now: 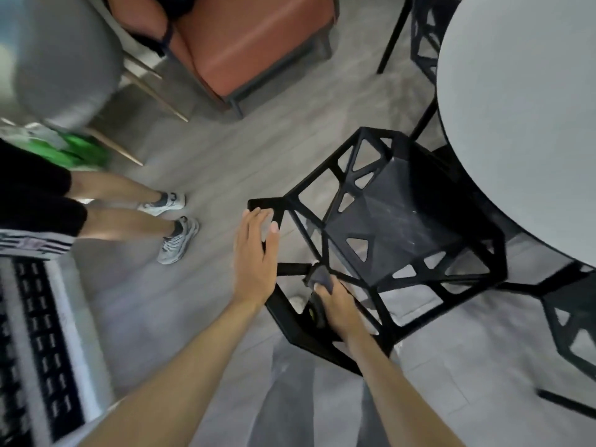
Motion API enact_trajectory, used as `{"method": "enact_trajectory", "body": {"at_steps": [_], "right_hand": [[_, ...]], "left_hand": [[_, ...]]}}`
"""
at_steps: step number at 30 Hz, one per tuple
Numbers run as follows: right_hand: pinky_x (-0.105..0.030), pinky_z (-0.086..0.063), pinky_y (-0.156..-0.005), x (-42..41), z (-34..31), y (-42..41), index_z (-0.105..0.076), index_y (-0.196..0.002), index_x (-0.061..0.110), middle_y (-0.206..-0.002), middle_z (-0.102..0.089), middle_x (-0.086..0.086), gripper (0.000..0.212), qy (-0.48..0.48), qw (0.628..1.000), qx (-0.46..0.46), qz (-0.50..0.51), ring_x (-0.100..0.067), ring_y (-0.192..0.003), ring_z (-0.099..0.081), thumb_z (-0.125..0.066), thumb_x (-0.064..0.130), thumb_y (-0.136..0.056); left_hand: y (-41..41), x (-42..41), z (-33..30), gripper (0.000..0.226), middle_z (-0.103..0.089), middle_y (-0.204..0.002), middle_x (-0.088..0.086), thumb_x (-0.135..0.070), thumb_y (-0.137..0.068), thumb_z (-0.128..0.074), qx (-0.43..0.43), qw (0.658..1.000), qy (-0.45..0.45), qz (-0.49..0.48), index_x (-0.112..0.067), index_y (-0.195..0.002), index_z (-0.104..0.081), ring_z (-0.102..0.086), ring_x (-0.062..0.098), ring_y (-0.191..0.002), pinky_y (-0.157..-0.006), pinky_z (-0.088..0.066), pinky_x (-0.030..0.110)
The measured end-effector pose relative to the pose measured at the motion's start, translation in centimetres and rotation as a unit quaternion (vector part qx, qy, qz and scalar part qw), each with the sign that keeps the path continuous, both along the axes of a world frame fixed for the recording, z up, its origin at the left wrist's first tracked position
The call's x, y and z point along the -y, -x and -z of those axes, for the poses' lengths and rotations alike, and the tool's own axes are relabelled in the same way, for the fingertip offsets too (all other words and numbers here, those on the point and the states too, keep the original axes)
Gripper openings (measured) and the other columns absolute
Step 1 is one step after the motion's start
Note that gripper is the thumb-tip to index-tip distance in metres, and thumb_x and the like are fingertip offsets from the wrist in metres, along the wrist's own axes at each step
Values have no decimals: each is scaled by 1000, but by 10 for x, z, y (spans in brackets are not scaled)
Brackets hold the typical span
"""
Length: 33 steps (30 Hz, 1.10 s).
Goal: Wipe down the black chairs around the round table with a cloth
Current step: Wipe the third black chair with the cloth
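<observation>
A black openwork chair (396,227) stands in front of me, its seat tucked toward the round grey table (522,124). My left hand (256,250) lies with straight fingers on the top edge of the chair's backrest, thumb toward the seat side. My right hand (335,304) grips a small dark grey cloth (319,275) and presses it against a bar of the backrest. A second black chair (571,321) shows at the right edge, and a third (425,37) stands beyond the table.
Another person's legs in white sneakers (174,227) stand on the grey floor to the left. An orange upholstered seat (251,46) sits at the top, a grey round stool (64,59) at the upper left. A patterned black-and-white surface (42,333) fills the lower left.
</observation>
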State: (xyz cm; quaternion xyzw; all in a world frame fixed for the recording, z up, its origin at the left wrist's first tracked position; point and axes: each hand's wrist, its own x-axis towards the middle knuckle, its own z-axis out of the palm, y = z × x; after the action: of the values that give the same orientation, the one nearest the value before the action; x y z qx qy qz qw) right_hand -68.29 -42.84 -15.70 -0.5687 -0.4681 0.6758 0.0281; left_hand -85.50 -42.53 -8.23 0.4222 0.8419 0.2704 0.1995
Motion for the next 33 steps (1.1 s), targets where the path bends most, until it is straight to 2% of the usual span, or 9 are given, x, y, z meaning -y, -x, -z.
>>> {"method": "enact_trajectory", "body": {"at_steps": [3,6,11,15,19,21,24,29,33], "right_hand": [[-24,-48,-85,15,-18,-19,-67,-112,29,-104,-72,9,16,20,998,-44,-27,-3,-98,-65,-54,34,-104],[-37,-53,-92,0,-6,-24,-69,-109,28,-99,-74,5,13,22,998,-51,11,-15,-100,-69,-58,32,-103],[-35,-48,-92,-46,41,2,-61,-130,8,-113,-67,-8,34,56,979,88,176,-30,-111,-63,-57,30,-104],[-31,-42,-66,-31,25,27,-63,-97,12,-83,-65,-1,17,-52,996,72,28,-28,-88,-65,-54,26,-104],[-27,-45,-63,-15,-17,24,-59,-82,20,-70,-61,3,21,-120,993,-19,-9,-9,-67,-59,-60,28,-101],[-16,-45,-63,-11,-31,23,-59,-85,26,-69,-62,7,16,-148,986,-59,-52,-4,-68,-61,-60,23,-101],[-11,-46,-59,-17,-9,20,-63,-110,23,-76,-65,8,8,-140,985,-10,-101,0,-69,-66,-58,24,-103],[-40,-54,-86,-41,22,20,-63,-117,13,-103,-71,-7,25,-99,985,106,-95,-28,-102,-68,-58,32,-102],[-32,-60,-78,-19,-25,32,-65,-108,22,-84,-70,8,19,-159,983,0,-90,-6,-79,-69,-64,38,-98]], "left_hand": [[0,1,-2,46,-40,-153,-19,-47,-112,-35,-10,1000,7,5,-25,-149,-50,-20,1,-155,-118,-6,5],[0,-1,-4,46,-43,-157,-12,-46,-112,-36,-11,1000,13,6,-23,-149,-51,-19,4,-157,-121,-7,9],[1,0,-3,47,-36,-155,-23,-49,-111,-34,0,1000,23,3,-26,-150,-49,-11,-7,-154,-119,-5,6],[4,2,0,49,-38,-157,-19,-49,-111,-34,-4,1000,19,3,-26,-151,-48,-8,-12,-153,-119,-5,6],[3,3,1,51,-42,-159,-13,-51,-111,-31,5,1000,17,3,-24,-151,-49,-11,-4,-156,-121,-6,8],[3,2,0,52,-43,-159,-11,-52,-111,-31,0,1000,19,7,-24,-151,-50,-13,-1,-157,-122,-7,10],[3,2,-3,58,-45,-158,-9,-55,-109,-29,-19,999,28,11,-21,-151,-51,-16,2,-157,-124,-8,13],[1,1,-7,56,-44,-158,-11,-54,-110,-28,-19,999,24,11,-23,-151,-49,-15,-1,-156,-123,-9,12],[1,1,-6,61,-39,-163,-10,-59,-108,-23,-10,1000,20,9,-25,-155,-44,-14,0,-157,-127,-11,21]]}}
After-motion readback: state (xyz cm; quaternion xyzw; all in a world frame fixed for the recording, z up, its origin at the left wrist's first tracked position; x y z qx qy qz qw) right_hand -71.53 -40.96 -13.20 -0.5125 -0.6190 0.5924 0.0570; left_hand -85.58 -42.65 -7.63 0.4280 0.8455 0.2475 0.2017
